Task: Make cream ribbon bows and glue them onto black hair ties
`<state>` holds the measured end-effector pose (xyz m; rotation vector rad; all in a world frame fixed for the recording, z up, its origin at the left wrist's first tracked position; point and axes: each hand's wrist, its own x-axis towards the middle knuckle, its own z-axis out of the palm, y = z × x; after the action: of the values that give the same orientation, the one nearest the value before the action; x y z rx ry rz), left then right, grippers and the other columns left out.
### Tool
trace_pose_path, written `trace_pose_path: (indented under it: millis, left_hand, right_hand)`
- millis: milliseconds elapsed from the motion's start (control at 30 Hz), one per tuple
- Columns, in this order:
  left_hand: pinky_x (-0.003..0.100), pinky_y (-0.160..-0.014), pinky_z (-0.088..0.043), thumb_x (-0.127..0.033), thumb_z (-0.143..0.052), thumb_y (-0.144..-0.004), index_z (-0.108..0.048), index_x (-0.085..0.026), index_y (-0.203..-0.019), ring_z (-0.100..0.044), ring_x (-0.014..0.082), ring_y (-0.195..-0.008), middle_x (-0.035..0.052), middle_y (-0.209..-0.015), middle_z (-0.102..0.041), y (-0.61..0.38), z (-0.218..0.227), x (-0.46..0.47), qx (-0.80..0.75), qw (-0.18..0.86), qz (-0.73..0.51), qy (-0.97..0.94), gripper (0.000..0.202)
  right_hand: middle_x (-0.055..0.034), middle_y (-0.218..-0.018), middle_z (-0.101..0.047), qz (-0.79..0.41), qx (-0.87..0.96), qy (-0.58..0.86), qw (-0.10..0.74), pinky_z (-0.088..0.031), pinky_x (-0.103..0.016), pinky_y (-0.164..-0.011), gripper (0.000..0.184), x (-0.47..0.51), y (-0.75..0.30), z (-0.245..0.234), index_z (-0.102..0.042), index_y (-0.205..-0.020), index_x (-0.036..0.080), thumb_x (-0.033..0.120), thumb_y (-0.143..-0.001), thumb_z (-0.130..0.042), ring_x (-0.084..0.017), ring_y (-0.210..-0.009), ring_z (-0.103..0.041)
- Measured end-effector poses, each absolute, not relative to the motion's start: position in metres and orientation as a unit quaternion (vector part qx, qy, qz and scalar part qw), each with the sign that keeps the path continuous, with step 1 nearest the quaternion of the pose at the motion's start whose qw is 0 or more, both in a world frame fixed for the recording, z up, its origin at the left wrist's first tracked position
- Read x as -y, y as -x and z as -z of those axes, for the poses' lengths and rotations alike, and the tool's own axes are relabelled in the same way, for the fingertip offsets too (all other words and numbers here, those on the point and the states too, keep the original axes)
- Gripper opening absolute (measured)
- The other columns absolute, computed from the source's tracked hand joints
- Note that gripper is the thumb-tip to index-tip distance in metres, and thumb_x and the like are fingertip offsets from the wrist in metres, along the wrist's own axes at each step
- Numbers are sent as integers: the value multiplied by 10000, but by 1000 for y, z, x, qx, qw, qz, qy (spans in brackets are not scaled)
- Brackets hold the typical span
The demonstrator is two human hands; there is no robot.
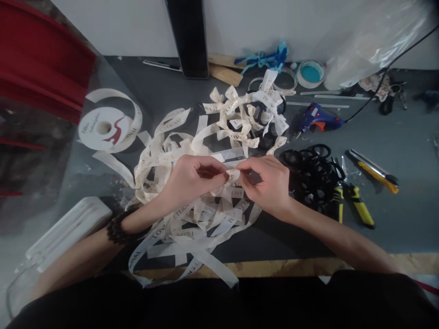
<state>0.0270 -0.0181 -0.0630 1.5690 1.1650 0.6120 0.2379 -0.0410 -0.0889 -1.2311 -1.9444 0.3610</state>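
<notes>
A: What are the fingers doing?

B: Both sets meet in the middle. The left hand [192, 180] and the right hand [269, 183] each pinch one small ribbon piece [233, 175] between thumb and forefinger, fingertips pressed close, the other fingers curled in. The piece sits right between the two thumbs, held just above the loose ribbon heap [192, 214] that spreads under and behind both hands.

A: How would that piece handle?

B: Light and limp, by the look of it. It seems to be thin satin tape, likely slippery, creasing easily and springing out of a fold unless pinched flat. The safest hold is at the fold itself, across the full width, as the fingertips have it.

A: And its look?

B: Cream, with dark printed lettering, a short length folded over so only a small tab shows between the fingers.

A: What lies beyond the fingers?

B: Just past the fingertips, a cluster of finished bows [243, 116]. To the far side of the left hand, the ribbon spool [103, 128]. Beside the right hand, a tangle of black rings [313, 171], then yellow-handled pliers [356, 205], a utility knife [373, 170], and further back a blue glue gun [317, 118].
</notes>
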Motion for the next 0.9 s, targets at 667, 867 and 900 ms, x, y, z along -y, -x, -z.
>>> trace_pose_path:
  millis: [667,867,900]
  left_hand:
    - [245,-590,-448,-349,-608,-1013,-694,-188,-998,-634,149,-712,24,-848,-700,-23,63,19,-485,553,-214,-643,183]
    - [265,-641,-460,-225,-591,-942,-680,-203,-838,-561,138,-694,8,-799,-617,-22,66,11,-426,677,-199,-566,139]
    - [270,-674,-480,-211,-597,-923,-678,-201,-806,-576,143,-717,14,-802,-619,-21,67,9,-417,710,-206,-529,142]
  right_hand:
    - [-35,-1078,-785,-499,598,482,401,-617,-310,-795,332,43,-233,95,-718,-1160,226,290,-855,-831,-196,-934,-757]
    - [-52,-1193,-720,-621,535,415,394,-604,-287,-722,449,36,-235,94,-683,-1224,224,335,-833,-874,-152,-847,-711]
    - [-43,-1157,-720,-641,523,406,388,-587,-275,-675,471,34,-236,93,-678,-1226,228,341,-820,-888,-137,-790,-691]
